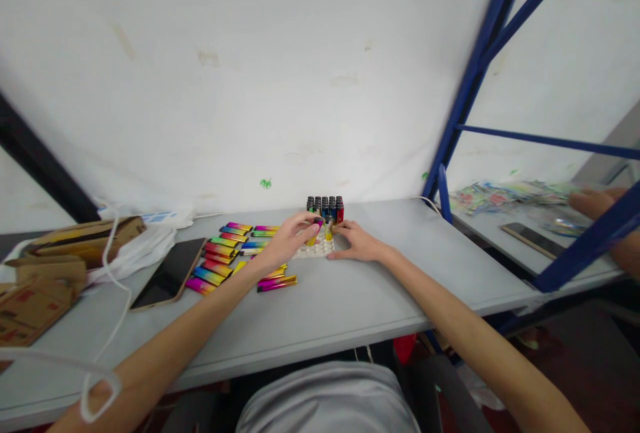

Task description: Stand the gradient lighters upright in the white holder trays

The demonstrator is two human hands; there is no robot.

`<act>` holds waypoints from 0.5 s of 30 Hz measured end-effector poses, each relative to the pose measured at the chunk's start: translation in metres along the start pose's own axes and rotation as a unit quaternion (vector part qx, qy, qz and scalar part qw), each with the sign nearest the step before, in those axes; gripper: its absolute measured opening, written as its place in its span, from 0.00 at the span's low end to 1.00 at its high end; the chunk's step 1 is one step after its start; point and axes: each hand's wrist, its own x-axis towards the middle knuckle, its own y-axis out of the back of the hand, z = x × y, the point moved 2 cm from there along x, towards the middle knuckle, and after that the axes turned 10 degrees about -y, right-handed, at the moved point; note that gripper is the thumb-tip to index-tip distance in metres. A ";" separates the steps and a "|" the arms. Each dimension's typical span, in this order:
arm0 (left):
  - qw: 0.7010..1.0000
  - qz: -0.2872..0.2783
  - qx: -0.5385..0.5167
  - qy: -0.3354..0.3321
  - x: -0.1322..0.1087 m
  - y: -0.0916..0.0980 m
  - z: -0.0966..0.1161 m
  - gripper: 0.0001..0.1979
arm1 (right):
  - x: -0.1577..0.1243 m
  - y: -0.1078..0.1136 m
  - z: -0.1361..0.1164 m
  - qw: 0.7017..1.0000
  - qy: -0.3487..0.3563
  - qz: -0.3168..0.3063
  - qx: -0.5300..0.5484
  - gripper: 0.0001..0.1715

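Observation:
My left hand (295,238) pinches a purple and yellow lighter (312,239), held upright over the front part of a white tray (323,248). On the tray's right side rests my right hand (355,241), its fingertips near a yellow lighter (329,228) that stands upright; whether they grip anything is too small to tell. Behind both hands, several dark-topped lighters (325,206) stand in rows. Many colourful lighters (219,256) lie flat on the table to the left of my left hand.
A tablet (170,273) lies on the grey table (340,306) at the left, beside a white cable, plastic bags and cardboard (40,293). Blue metal posts (465,93) rise at the right. Beyond them are another person's blurred hand (595,203) and a phone (534,239).

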 end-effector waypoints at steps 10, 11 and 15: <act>0.979 -0.021 0.184 -0.085 0.015 -0.012 -0.015 0.12 | 0.002 -0.006 0.007 1.000 0.024 0.007 -0.008 0.42; 0.977 -0.028 0.191 -0.089 0.015 -0.013 -0.017 0.12 | 0.002 -0.006 0.007 1.000 0.024 0.007 -0.008 0.41; 0.963 -0.044 0.242 -0.106 0.018 -0.011 -0.020 0.12 | 0.002 -0.005 0.006 1.000 0.024 0.001 -0.011 0.41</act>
